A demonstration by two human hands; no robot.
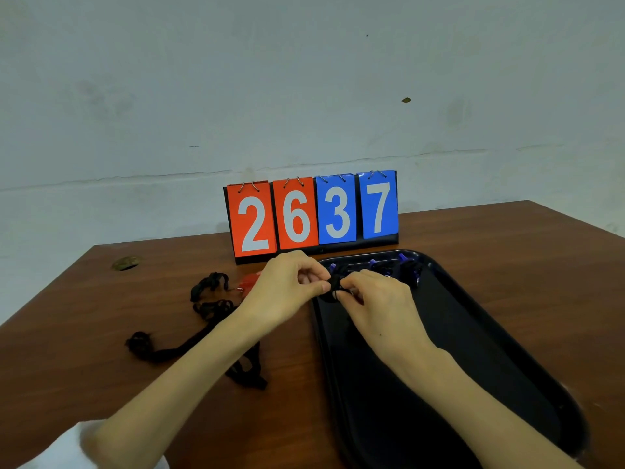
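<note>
Behind black band (333,286), scoreboard (311,214) "2637"

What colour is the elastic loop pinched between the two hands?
The elastic loop is black; head view shows it best.

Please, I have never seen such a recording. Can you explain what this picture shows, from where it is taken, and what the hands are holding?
There is no machine here: a person works with two bare hands. The single picture comes from a camera worn on the head, looking forward and down. The left hand and the right hand both pinch a small black cord between them, over the far corner of a black tray. At the tray's far end lie black bundles with blue clips. Left of the tray, loose black cords lie on the brown table. Behind stands a flip scoreboard showing 2637.
</note>
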